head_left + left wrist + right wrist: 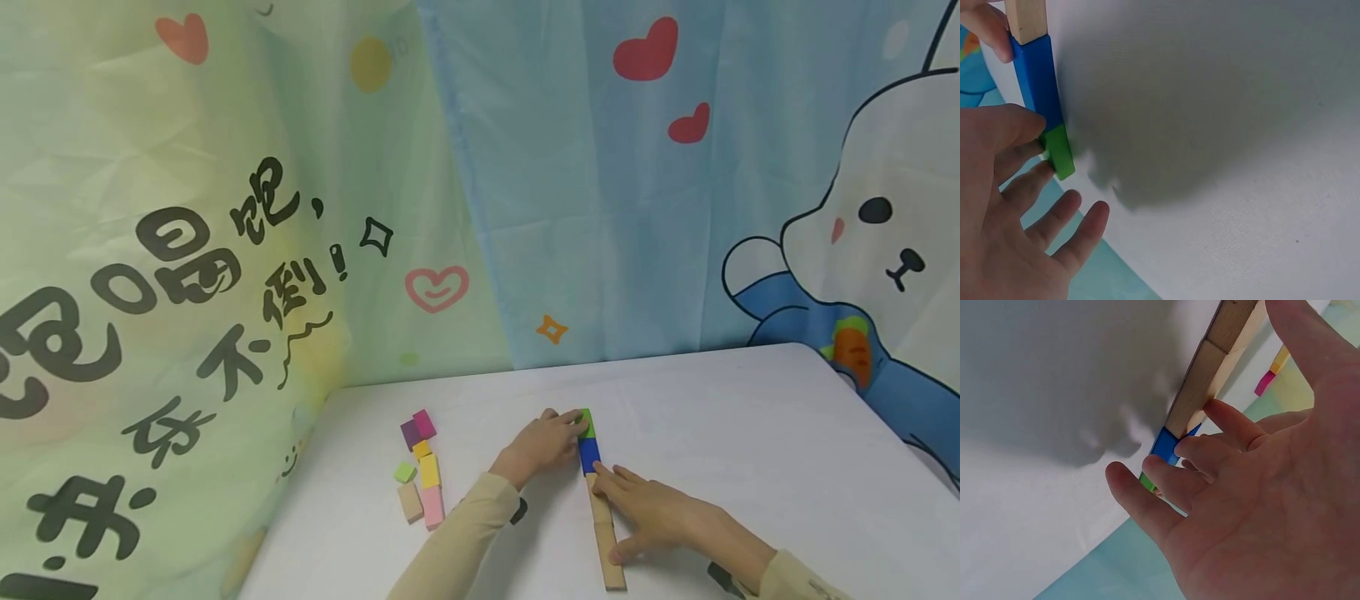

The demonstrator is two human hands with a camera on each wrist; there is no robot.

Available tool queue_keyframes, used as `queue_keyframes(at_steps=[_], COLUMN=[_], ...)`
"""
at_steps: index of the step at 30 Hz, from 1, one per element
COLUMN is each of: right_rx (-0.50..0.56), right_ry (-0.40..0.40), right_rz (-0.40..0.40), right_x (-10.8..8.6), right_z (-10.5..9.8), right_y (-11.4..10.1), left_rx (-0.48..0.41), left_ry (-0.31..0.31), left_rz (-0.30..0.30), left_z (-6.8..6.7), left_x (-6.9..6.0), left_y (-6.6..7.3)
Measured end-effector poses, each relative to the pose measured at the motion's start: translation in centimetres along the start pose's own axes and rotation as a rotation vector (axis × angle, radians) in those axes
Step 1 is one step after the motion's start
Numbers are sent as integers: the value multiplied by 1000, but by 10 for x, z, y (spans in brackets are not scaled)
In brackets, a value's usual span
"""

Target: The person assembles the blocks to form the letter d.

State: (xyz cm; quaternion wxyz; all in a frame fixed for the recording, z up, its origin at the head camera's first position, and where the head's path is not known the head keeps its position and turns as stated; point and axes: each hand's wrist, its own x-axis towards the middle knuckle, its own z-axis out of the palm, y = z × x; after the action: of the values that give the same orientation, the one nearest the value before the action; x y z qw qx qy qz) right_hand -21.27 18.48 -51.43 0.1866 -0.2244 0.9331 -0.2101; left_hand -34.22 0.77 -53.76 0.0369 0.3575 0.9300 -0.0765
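Observation:
A straight row of blocks runs away from me on the white table: plain wooden blocks [604, 533] nearest, then a blue block [589, 456], then a green block [588, 423] at the far end. From the left, my left hand [543, 446] pinches the green block, its thumb near the joint with the blue one and its ring and little fingers free. My right hand [663, 512] lies along the row's right side with spread fingers. Its thumb touches a near wooden block, and its index fingertip reaches the wood close to the blue block.
Left on the table lies a loose group: a magenta block [424, 424], a purple block [410, 435], yellow blocks [430, 472], a small light green block [405, 472], a wooden block [410, 502] and a pink block [432, 507]. A printed curtain [570, 208] hangs behind the table.

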Motion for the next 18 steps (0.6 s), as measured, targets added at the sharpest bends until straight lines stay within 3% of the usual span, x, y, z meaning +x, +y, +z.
queue_keyframes(at_steps=[9, 18], right_rx=[-26, -26], right_ry=[-5, -6], right_rz=[30, 32], right_x=[1, 3], right_z=[0, 0], right_y=[-2, -3], left_rx=[-18, 14], left_ry=[17, 134], left_rz=[0, -15], left_z=[0, 5], left_x=[-1, 0], left_y=[1, 3])
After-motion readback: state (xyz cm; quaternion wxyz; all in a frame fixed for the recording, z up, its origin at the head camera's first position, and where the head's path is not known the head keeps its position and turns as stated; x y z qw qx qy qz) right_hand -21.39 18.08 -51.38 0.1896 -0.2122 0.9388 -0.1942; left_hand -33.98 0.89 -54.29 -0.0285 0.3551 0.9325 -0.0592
